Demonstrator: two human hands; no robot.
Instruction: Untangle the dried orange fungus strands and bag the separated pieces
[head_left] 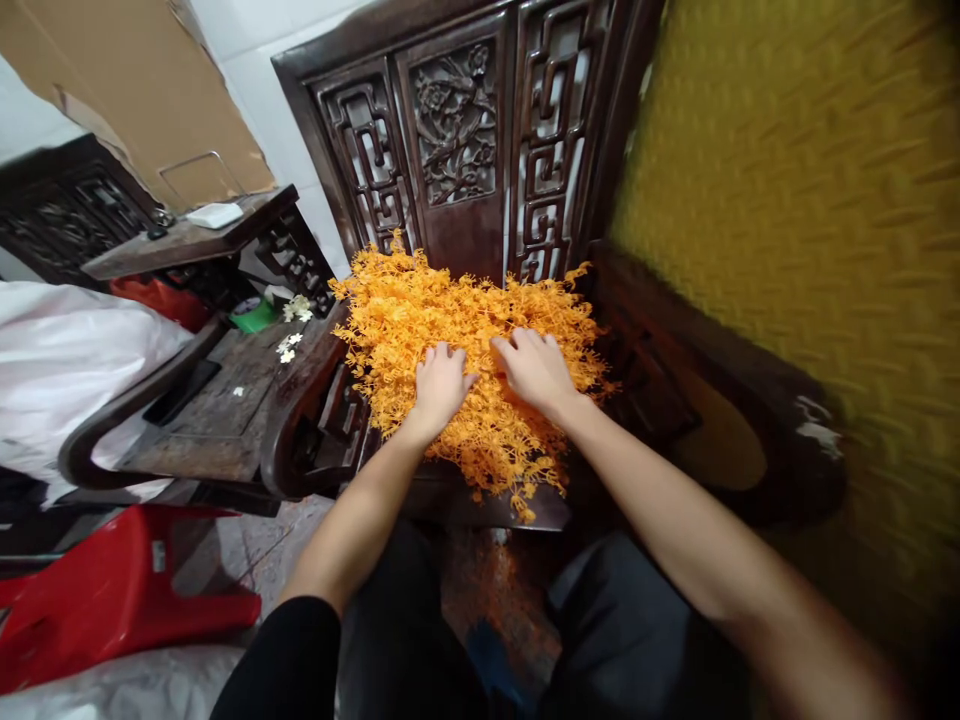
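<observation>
A big heap of orange artificial flower sprigs (405, 310) covers the seat of a dark carved wooden chair (461, 235), and some sprigs hang over its front edge. My left hand (441, 385) is on the middle of the heap, its fingers curled down into the sprigs and its thumb pointing right. Just to the right, my right hand (538, 372) grips into the same heap with bent fingers. The fingertips of both hands are partly hidden among the sprigs. A small gap of orange sprigs separates the hands.
On the left, a second wooden chair (202, 430) holds a green tape roll (255, 316) and pale small flowers (288, 348). A red plastic stool (135, 590) and white sacks (67, 370) stand nearby. A yellow textured surface (810, 200) rises close on the right.
</observation>
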